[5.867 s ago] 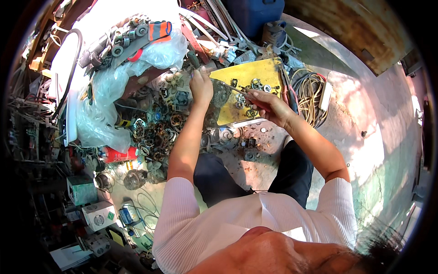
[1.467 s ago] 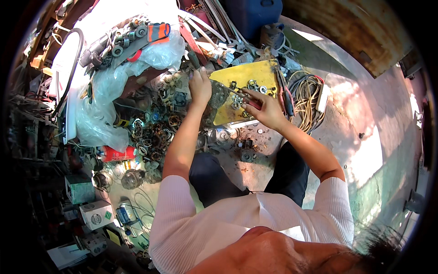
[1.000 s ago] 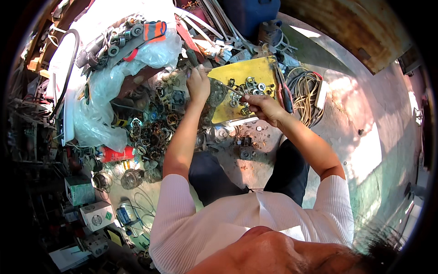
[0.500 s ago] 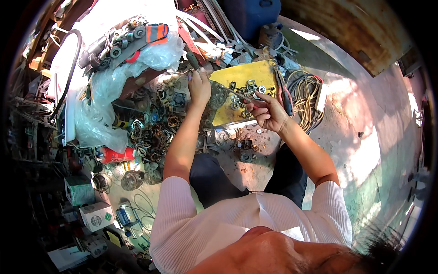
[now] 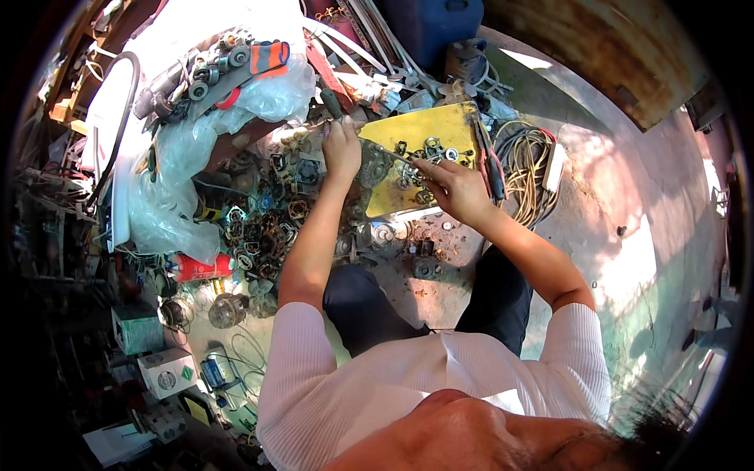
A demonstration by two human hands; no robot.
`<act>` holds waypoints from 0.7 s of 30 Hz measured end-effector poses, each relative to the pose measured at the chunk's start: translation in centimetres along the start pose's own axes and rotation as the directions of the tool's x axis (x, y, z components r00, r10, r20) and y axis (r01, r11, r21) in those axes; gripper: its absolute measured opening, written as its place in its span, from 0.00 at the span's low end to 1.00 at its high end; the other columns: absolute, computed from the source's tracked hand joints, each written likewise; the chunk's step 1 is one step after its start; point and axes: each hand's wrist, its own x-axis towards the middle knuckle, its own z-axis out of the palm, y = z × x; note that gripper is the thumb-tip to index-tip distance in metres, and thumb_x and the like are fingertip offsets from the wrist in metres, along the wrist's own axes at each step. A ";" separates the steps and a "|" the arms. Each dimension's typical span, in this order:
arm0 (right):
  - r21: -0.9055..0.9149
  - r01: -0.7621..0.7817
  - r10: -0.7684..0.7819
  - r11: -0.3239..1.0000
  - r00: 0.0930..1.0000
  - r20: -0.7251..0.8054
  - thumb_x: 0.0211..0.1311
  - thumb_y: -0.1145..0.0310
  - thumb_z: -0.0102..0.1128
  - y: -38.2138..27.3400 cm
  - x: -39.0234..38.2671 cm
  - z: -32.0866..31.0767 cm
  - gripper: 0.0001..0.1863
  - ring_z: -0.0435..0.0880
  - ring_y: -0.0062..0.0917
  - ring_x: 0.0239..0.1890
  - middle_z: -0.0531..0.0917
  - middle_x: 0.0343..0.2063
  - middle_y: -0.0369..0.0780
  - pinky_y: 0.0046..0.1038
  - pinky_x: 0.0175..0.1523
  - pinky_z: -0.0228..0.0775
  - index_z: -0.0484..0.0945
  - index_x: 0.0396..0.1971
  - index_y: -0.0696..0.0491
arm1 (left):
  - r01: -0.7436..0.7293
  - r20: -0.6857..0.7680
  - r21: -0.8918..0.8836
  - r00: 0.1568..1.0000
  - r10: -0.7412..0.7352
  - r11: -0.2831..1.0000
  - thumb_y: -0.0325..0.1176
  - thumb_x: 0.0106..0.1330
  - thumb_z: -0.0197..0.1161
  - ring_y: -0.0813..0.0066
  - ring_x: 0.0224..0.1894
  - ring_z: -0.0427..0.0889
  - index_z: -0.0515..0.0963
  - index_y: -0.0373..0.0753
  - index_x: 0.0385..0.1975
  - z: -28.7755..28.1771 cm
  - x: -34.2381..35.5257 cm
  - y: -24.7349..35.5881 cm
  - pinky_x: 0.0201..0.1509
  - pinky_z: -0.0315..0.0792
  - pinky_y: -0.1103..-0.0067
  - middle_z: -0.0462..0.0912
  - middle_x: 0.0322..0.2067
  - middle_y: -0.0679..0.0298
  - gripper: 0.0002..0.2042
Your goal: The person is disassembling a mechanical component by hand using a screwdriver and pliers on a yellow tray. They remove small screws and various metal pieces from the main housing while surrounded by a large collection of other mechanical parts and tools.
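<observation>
Over the yellow board (image 5: 420, 122): my right hand (image 5: 462, 192), thumb and fingertips pinching the lower end of a thin rod (image 5: 399, 158).
Left hand (image 5: 342, 153): curled, beside the board's left edge, just below a dark handle (image 5: 331, 103); whether my fingers grip it, I cannot tell.
Thin rod: slanting between my two hands, near a grey round part (image 5: 375, 166).
Metal rings (image 5: 449, 154): on the board, just beyond my right fingers.
Cable coil (image 5: 528, 174): right of the board.
</observation>
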 end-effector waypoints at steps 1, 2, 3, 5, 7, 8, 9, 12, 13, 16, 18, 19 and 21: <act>0.148 -0.118 0.114 0.982 0.993 0.033 0.61 0.67 0.62 -0.2 -0.1 -0.4 0.23 0.78 0.26 0.24 0.79 0.27 0.38 0.30 0.30 0.70 0.74 0.57 0.47 | 0.010 0.001 0.003 1.000 -0.010 1.000 0.39 0.74 0.45 0.58 0.34 0.85 0.75 0.31 0.33 0.1 0.1 -0.1 0.40 0.75 0.68 0.86 0.31 0.54 0.18; 0.509 -0.320 0.302 0.799 0.946 0.121 0.63 0.65 0.60 -0.1 -0.1 0.0 0.21 0.77 0.22 0.24 0.80 0.28 0.37 0.25 0.27 0.69 0.75 0.56 0.50 | 0.017 0.004 0.000 1.000 -0.017 1.000 0.39 0.74 0.45 0.58 0.34 0.85 0.75 0.30 0.33 0.2 0.2 0.0 0.40 0.75 0.68 0.86 0.31 0.54 0.18; 0.762 -0.463 0.426 0.453 0.863 0.271 0.65 0.63 0.59 -0.1 0.1 0.2 0.20 0.76 0.17 0.24 0.81 0.29 0.36 0.20 0.24 0.67 0.75 0.54 0.54 | 0.010 0.006 0.002 1.000 -0.010 1.000 0.39 0.74 0.45 0.58 0.34 0.85 0.75 0.31 0.33 0.2 0.2 -0.1 0.40 0.75 0.68 0.86 0.31 0.54 0.17; 0.516 -0.484 0.268 -0.706 0.493 0.828 0.69 0.60 0.55 1.2 0.6 -1.1 0.18 0.70 0.09 0.20 0.79 0.28 0.34 0.10 0.16 0.57 0.74 0.50 0.58 | 0.000 0.006 0.009 1.000 0.000 1.000 0.39 0.74 0.45 0.58 0.34 0.85 0.75 0.31 0.33 0.0 0.0 -0.2 0.40 0.75 0.68 0.86 0.31 0.54 0.17; 0.354 -0.484 0.030 -0.800 0.558 0.830 0.69 0.62 0.54 2.9 0.2 -0.2 0.14 0.63 0.05 0.16 0.76 0.26 0.35 0.06 0.13 0.48 0.73 0.44 0.57 | 0.007 0.013 0.011 1.000 -0.007 1.000 0.39 0.74 0.45 0.59 0.34 0.85 0.75 0.31 0.33 0.4 0.0 0.0 0.40 0.75 0.68 0.86 0.31 0.55 0.17; 0.388 -0.530 0.048 -0.754 0.545 0.837 0.69 0.62 0.54 3.0 0.2 -0.2 0.14 0.61 0.05 0.15 0.76 0.25 0.34 0.06 0.13 0.48 0.73 0.44 0.57 | 0.012 0.013 0.016 1.000 -0.012 1.000 0.39 0.74 0.45 0.59 0.34 0.85 0.75 0.31 0.33 0.4 0.0 0.2 0.40 0.75 0.68 0.86 0.31 0.55 0.17; 0.419 -0.573 0.068 -0.704 0.533 0.843 0.69 0.62 0.54 3.0 0.2 -0.1 0.13 0.59 0.05 0.15 0.75 0.24 0.33 0.06 0.13 0.47 0.73 0.44 0.57 | 0.004 0.011 0.022 1.000 -0.005 1.000 0.39 0.74 0.45 0.58 0.34 0.85 0.75 0.32 0.33 0.4 0.0 0.3 0.40 0.75 0.67 0.86 0.31 0.55 0.17; 0.683 -0.728 0.383 -0.061 0.615 0.689 0.68 0.62 0.56 1.5 0.6 0.1 0.16 0.71 0.13 0.18 0.75 0.23 0.30 0.18 0.19 0.63 0.75 0.46 0.59 | -0.010 0.002 0.059 1.000 0.010 0.998 0.40 0.74 0.45 0.54 0.34 0.84 0.76 0.32 0.33 0.4 0.1 0.2 0.40 0.74 0.65 0.86 0.31 0.54 0.18; 0.643 -0.713 0.497 0.279 0.680 0.539 0.68 0.62 0.56 0.6 0.7 0.1 0.17 0.73 0.15 0.19 0.75 0.23 0.29 0.22 0.20 0.67 0.75 0.47 0.59 | -0.012 0.002 0.083 1.000 0.012 0.997 0.41 0.74 0.44 0.53 0.34 0.84 0.76 0.32 0.33 0.4 0.0 -0.2 0.41 0.73 0.64 0.85 0.31 0.54 0.18; 0.184 -0.146 0.144 0.972 0.989 0.026 0.61 0.66 0.61 0.8 -0.5 0.8 0.16 0.81 0.28 0.23 0.79 0.24 0.34 0.31 0.26 0.72 0.77 0.48 0.54 | -0.039 0.003 0.089 0.999 0.039 0.995 0.41 0.74 0.44 0.50 0.34 0.83 0.75 0.32 0.32 0.7 0.1 -0.3 0.41 0.73 0.62 0.85 0.31 0.53 0.19; -0.162 0.051 -0.052 0.986 0.999 0.000 0.55 0.70 0.62 0.4 -0.6 0.5 0.18 0.81 0.34 0.23 0.78 0.24 0.39 0.34 0.25 0.72 0.77 0.48 0.53 | -0.044 0.000 0.126 0.999 0.045 0.991 0.41 0.74 0.44 0.50 0.35 0.83 0.75 0.32 0.32 0.6 0.5 -0.7 0.41 0.72 0.62 0.85 0.32 0.52 0.19; -0.176 0.058 -0.060 0.983 0.998 -0.009 0.54 0.70 0.62 0.5 -0.7 0.6 0.19 0.81 0.34 0.23 0.78 0.24 0.39 0.33 0.25 0.72 0.77 0.48 0.53 | -0.035 0.001 0.168 0.999 0.035 0.985 0.41 0.74 0.44 0.50 0.35 0.83 0.75 0.32 0.32 0.8 0.6 -1.7 0.42 0.72 0.62 0.85 0.32 0.53 0.19; -0.203 0.067 -0.074 0.977 0.997 -0.027 0.54 0.69 0.62 0.3 -0.9 0.7 0.20 0.80 0.33 0.22 0.77 0.23 0.38 0.33 0.25 0.72 0.76 0.49 0.53 | -0.016 0.015 0.145 1.000 0.014 0.989 0.41 0.74 0.44 0.51 0.36 0.83 0.76 0.32 0.31 0.5 0.4 -0.7 0.42 0.73 0.63 0.85 0.32 0.53 0.19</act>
